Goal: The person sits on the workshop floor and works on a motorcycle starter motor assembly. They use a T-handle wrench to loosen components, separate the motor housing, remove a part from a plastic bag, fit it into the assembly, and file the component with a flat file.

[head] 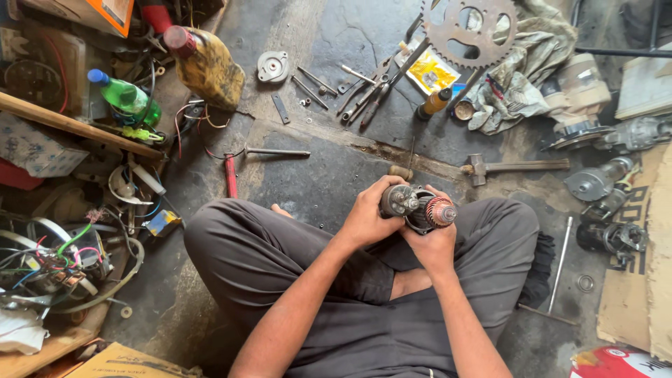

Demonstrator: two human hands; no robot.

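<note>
A small grey metal starter motor with a copper-coloured wound armature end (418, 207) is held over the crossed legs in dark grey trousers (280, 266), just above the lap. The left hand (367, 213) is wrapped around the motor's gear end, its fingers curled tight on the housing; the right hand (434, 241) is cupped beneath the armature end, its fingers closed around the body from below. The step in hand is judged to be an inspection or stripping of the motor, with both hands occupied. Any next move would call for one hand to be freed while the motor is steadied by the other.

Just beyond the motor, on the cracked dark concrete floor (315, 175), a steel hammer with a metal handle (514, 166) is seen. Further from the motor, a cluster of worn spanners and pliers (367, 98) is laid out, and furthest away a rusty toothed chain sprocket (467, 24) rests on a dirty rag (532, 77).
</note>
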